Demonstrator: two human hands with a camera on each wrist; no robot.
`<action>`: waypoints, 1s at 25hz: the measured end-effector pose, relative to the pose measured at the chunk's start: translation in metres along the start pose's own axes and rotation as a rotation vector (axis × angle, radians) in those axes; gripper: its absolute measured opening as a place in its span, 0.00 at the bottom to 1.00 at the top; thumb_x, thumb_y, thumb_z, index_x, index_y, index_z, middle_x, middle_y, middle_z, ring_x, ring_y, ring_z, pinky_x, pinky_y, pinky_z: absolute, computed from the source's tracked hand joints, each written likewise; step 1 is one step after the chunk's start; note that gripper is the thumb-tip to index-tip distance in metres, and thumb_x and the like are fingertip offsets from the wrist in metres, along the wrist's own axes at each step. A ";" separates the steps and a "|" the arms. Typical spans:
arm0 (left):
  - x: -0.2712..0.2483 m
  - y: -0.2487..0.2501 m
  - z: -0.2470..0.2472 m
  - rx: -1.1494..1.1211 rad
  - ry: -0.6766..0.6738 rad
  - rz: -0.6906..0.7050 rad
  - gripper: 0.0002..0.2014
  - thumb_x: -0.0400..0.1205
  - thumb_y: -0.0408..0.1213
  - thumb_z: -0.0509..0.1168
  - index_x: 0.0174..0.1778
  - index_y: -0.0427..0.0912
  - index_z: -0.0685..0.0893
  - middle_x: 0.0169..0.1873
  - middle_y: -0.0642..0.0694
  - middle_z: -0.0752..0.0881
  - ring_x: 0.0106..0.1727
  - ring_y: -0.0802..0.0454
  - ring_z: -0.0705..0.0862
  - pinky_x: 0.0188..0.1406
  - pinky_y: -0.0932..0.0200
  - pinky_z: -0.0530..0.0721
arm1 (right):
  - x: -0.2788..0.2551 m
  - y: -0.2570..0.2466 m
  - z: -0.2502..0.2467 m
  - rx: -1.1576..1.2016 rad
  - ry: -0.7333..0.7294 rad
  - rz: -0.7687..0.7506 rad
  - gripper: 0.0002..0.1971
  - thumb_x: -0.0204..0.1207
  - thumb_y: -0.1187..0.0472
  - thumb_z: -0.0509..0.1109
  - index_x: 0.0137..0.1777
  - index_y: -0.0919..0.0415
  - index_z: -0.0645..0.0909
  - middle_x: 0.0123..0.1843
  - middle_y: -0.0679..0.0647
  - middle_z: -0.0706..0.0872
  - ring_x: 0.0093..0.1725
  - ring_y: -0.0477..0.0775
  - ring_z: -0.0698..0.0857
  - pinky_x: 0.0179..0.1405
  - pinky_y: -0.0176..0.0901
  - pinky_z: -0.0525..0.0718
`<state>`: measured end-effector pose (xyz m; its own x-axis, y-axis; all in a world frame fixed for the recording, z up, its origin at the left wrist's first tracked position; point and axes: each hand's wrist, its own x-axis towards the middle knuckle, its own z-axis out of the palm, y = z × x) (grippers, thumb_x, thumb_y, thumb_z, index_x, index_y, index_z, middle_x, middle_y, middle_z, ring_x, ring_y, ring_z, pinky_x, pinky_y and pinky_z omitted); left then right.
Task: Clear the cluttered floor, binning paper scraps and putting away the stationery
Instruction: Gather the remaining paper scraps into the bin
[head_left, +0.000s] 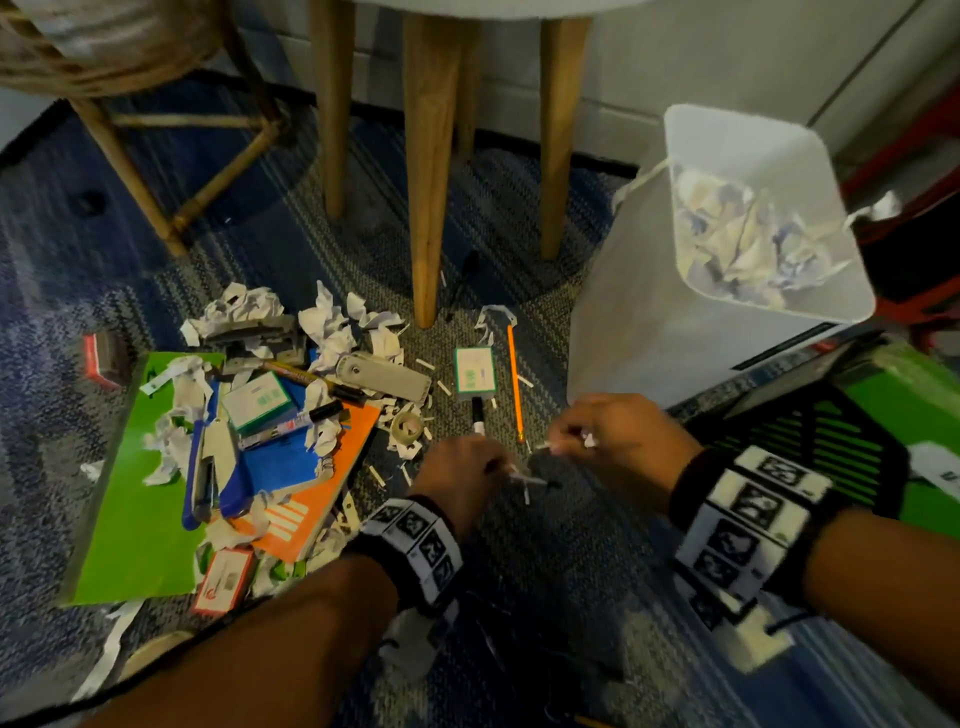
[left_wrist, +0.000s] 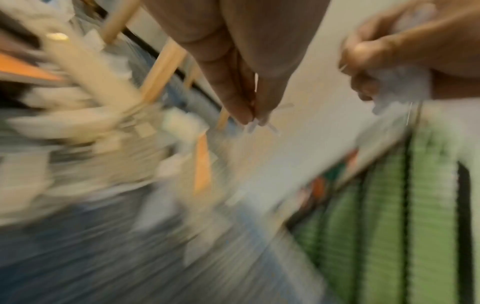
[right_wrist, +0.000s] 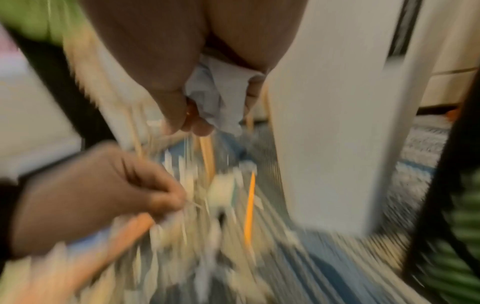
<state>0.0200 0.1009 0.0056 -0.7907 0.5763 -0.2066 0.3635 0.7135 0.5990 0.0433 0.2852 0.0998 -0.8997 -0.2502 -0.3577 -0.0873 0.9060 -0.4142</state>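
Head view shows the scrap-gathering step in hand: both hands work low over the carpet, near the white bin (head_left: 727, 312) that already holds crumpled paper. The left hand (head_left: 462, 475) pinches a few thin paper strips (head_left: 522, 480) between fingertips, the fingers drawn close together. The right hand (head_left: 613, 436) is curled around a wad of paper (right_wrist: 221, 92) in the palm while its fingertips nip another small scrap. Next, I judge, both handfuls should go up and over the bin rim to the right. Much still lies on the floor: crumpled scraps (head_left: 244, 306), a pencil (head_left: 515, 384), markers, small boxes and the green folder (head_left: 135, 519).
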 end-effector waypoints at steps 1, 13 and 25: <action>0.005 0.016 -0.010 -0.129 0.177 0.024 0.06 0.79 0.36 0.69 0.47 0.43 0.91 0.44 0.44 0.90 0.45 0.48 0.87 0.45 0.59 0.84 | -0.009 -0.007 -0.025 0.062 0.103 0.014 0.04 0.77 0.55 0.72 0.41 0.46 0.85 0.38 0.39 0.81 0.44 0.47 0.83 0.47 0.43 0.80; 0.094 0.182 -0.138 -0.653 0.530 0.168 0.03 0.74 0.31 0.76 0.41 0.42 0.91 0.35 0.50 0.91 0.38 0.58 0.88 0.43 0.63 0.87 | -0.019 0.055 -0.157 0.596 1.026 0.328 0.07 0.74 0.59 0.73 0.36 0.51 0.82 0.39 0.48 0.87 0.43 0.52 0.86 0.49 0.48 0.84; 0.135 0.215 -0.126 -0.116 0.189 0.077 0.13 0.82 0.34 0.65 0.62 0.44 0.86 0.54 0.47 0.88 0.55 0.50 0.85 0.54 0.69 0.82 | -0.036 0.071 -0.155 0.386 0.728 0.356 0.23 0.74 0.51 0.74 0.70 0.50 0.78 0.69 0.47 0.80 0.60 0.44 0.78 0.56 0.32 0.70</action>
<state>-0.0707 0.2813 0.2040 -0.8450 0.5346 -0.0147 0.3759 0.6131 0.6948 0.0035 0.4116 0.2135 -0.9058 0.4211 0.0465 0.2802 0.6777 -0.6799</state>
